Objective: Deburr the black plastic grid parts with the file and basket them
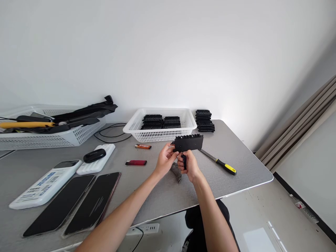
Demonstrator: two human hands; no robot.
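My left hand [165, 160] grips the left end of a flat black plastic part [189, 142] held just above the grey table [236, 157]. My right hand [189, 165] is closed round a small dark handle [184, 160] of a tool set under the part. Beneath my hands a greyish object [177, 174] lies on the table; I cannot make out what it is. Behind stands a white basket [160, 133] with stacks of similar black parts [161, 121].
A stack of black parts [204, 120] sits right of the basket. A yellow-handled tool [219, 162] lies to the right. Two lighters [135, 162], two phones [91, 203], a calculator [44, 183], a mouse [94, 155] and a large basket [39, 134] fill the left.
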